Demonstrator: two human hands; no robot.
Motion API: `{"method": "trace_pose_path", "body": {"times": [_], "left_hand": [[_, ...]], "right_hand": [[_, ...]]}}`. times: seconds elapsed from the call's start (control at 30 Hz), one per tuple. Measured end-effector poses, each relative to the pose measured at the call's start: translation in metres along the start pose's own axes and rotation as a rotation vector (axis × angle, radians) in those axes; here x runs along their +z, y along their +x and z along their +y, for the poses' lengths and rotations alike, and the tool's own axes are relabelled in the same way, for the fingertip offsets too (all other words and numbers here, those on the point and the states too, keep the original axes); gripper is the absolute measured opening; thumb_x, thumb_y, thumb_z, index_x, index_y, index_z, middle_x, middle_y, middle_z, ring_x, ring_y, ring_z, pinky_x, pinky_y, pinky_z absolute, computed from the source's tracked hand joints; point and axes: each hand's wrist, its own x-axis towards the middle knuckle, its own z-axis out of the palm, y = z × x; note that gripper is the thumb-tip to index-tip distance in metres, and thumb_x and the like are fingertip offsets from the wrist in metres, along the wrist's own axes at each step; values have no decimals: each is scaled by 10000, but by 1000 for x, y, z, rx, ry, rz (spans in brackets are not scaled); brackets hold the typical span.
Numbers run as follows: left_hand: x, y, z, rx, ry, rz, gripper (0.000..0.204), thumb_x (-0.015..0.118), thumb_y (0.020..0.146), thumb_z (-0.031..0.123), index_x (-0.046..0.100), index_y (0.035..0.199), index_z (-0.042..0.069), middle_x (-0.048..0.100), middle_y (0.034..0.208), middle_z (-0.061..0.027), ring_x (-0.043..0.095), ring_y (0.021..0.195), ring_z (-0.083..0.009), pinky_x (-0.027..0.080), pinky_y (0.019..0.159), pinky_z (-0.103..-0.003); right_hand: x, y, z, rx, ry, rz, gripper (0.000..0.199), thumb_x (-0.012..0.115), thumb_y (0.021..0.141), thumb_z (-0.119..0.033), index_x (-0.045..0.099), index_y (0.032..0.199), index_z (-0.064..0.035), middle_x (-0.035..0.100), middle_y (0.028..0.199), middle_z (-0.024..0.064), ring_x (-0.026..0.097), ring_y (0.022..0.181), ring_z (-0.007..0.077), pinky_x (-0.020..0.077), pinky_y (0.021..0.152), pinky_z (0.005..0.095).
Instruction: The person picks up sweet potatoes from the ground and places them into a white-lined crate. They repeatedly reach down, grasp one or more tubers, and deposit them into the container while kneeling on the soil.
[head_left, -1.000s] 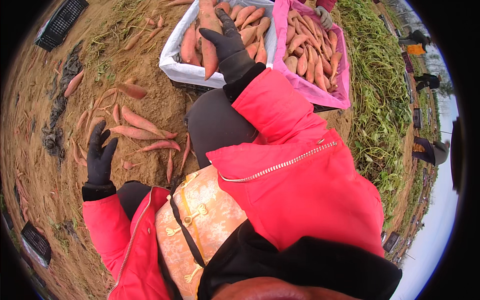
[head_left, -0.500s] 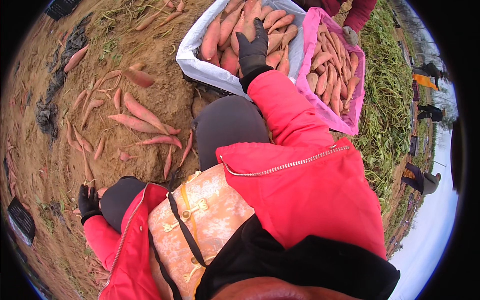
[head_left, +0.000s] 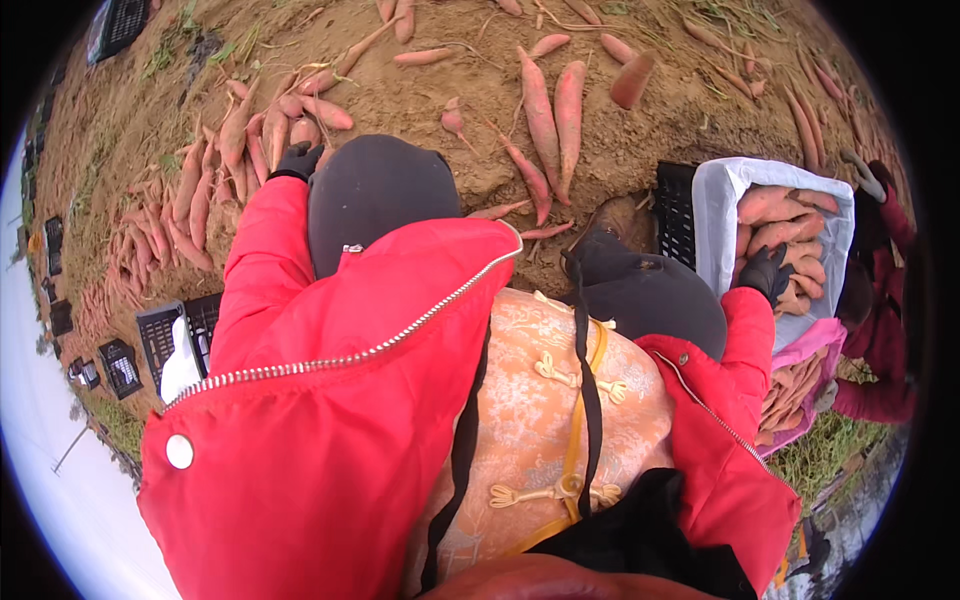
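Brown, bare soil (head_left: 640,160) takes up most of the far ground, and the widest open stretch of it lies between my two arms, broken only by a few long sweet potatoes (head_left: 545,125) lying far of my right knee. My red jacket (head_left: 330,420) fills the near half and hides everything under it.

On the right, a white-lined crate (head_left: 725,215) stands with its near-left rim just beside my right knee; a pink-lined crate (head_left: 800,365) touches its near side, so there is little room on that side. A person's dark red sleeve (head_left: 885,330) crowds the right edge beyond both.

On the left, a heap of sweet potatoes (head_left: 235,150) runs from far to near along the soil, and black empty crates (head_left: 165,335) sit near-left by the grass edge.

My right hand (head_left: 768,272), in a black glove, rests on the sweet potatoes inside the white-lined crate, fingers curled; I cannot tell whether it grips one. My left hand (head_left: 298,160), also gloved, lies on the heap's right edge, touching a tuber; its grip is hidden too.
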Motion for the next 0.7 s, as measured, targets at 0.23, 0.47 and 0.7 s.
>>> {"method": "trace_pose_path", "body": {"times": [0.23,0.47,0.7], "left_hand": [[25,-84,-29,-177,205,217,718,667,700,479,530,1209,-8,589,1121,-241,560,1076,-340,427,941,-391],[23,-95,26,42,424,263,710,660,668,549,502,1217,128,509,1229,-170,494,1116,-371,403,935,-444],[28,-25,23,84,382,277,514,624,752,425,522,1149,115,515,1134,-131,479,1017,-318,433,814,-432]], "right_hand": [[-37,18,-19,-110,-640,-269,606,429,886,-501,386,1371,-140,433,1351,166,463,1189,317,344,990,370],[-118,-50,-142,-409,483,-425,402,404,956,-144,387,1353,-82,460,1308,127,461,1186,185,399,953,267],[-146,-171,-252,-860,238,-506,414,604,850,-238,519,1220,-73,457,1300,199,443,1193,361,366,994,407]]}}
